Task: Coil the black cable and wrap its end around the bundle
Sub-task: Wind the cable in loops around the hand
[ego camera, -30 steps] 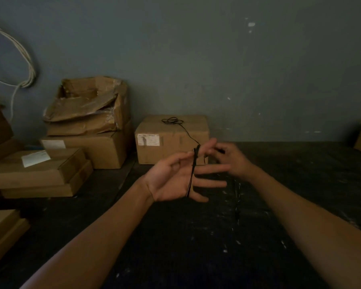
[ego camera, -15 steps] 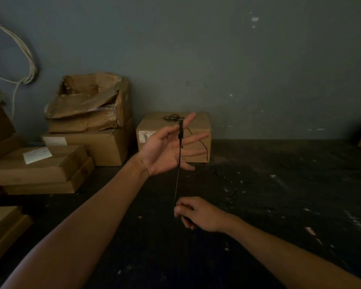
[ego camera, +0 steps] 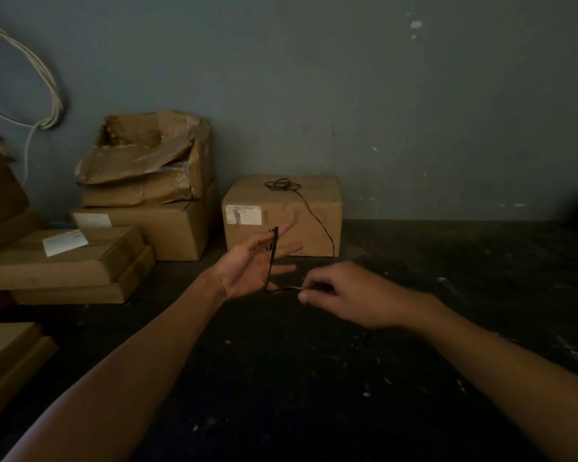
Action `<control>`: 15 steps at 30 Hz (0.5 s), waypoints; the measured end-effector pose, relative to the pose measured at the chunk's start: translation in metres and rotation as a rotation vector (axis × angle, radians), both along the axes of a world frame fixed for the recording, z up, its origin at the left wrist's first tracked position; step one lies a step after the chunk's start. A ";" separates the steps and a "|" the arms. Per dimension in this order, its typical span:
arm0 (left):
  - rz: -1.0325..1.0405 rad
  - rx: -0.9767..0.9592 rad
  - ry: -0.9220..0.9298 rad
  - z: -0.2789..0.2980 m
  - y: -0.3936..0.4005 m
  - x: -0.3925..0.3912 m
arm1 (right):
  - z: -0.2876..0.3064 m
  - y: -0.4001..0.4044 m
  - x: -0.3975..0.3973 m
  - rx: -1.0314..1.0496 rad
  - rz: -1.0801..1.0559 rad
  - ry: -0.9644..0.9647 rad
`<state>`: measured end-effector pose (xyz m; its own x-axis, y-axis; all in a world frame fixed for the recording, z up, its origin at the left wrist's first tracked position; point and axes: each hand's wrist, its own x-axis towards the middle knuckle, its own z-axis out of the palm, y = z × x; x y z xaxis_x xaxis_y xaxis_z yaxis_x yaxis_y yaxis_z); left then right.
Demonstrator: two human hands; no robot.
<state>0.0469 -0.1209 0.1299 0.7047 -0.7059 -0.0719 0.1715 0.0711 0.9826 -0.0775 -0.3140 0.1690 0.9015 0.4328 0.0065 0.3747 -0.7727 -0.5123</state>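
A thin black cable (ego camera: 271, 261) runs down across the palm of my left hand (ego camera: 251, 268), which is held up with fingers spread; the thumb pins the cable's upper part. At the heel of that hand the cable bends and leads right into my right hand (ego camera: 337, 291), whose fingertips pinch it. The cable's far part lies in a loose tangle on top of a cardboard box (ego camera: 247, 240) and trails down the box's front to the dark floor.
Stacked cardboard boxes (ego camera: 141, 195) stand at the left against a grey wall. Flat boxes (ego camera: 64, 261) lie further left. White cables (ego camera: 47, 105) hang on the wall. A dark speckled floor (ego camera: 314, 395) spreads below my arms.
My right hand has come up from below the left hand to its right side, carrying the cable around the heel of the left palm. The left hand has lowered slightly.
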 end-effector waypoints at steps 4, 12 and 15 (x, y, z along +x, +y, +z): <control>-0.076 0.064 0.050 -0.010 -0.001 -0.009 | 0.030 -0.015 0.012 -0.125 -0.064 -0.160; -0.285 0.141 0.060 -0.018 -0.009 -0.032 | 0.068 -0.035 0.038 -0.084 -0.143 -0.321; -0.335 0.123 0.064 -0.015 -0.011 -0.038 | 0.068 -0.040 0.044 -0.066 -0.165 -0.320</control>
